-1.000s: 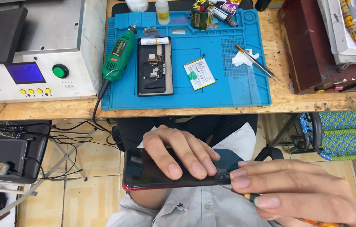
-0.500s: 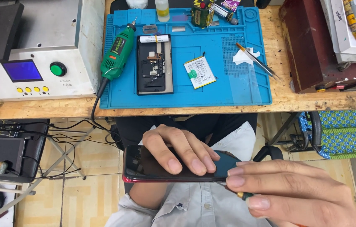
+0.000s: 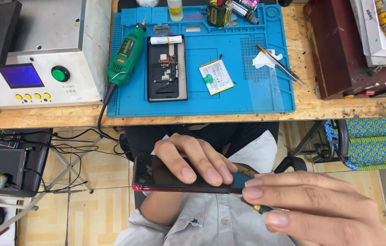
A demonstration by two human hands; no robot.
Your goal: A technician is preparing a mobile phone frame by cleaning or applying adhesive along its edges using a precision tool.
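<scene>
My left hand (image 3: 193,157) lies over a dark phone back cover (image 3: 156,175) with a red edge, fingers pressed on its glossy face, holding it flat above my lap. My right hand (image 3: 311,207) meets the cover's right end, fingertips pinched there; a thin dark tool with a yellow band (image 3: 262,209) shows under its fingers. On the blue work mat (image 3: 256,91) lie an opened phone body (image 3: 166,68), a loose battery (image 3: 216,76), a green rotary tool (image 3: 125,57) and tweezers (image 3: 279,65) on a white wipe.
A grey machine (image 3: 33,59) with a blue screen and coloured buttons stands at the left of the wooden bench. A dark red box (image 3: 339,50) sits at the right. Small bottles (image 3: 215,11) line the mat's far edge. Cables (image 3: 65,141) hang below the bench.
Both hands and the cover stay nearly still. My right hand has shifted slightly left along the cover's right end.
</scene>
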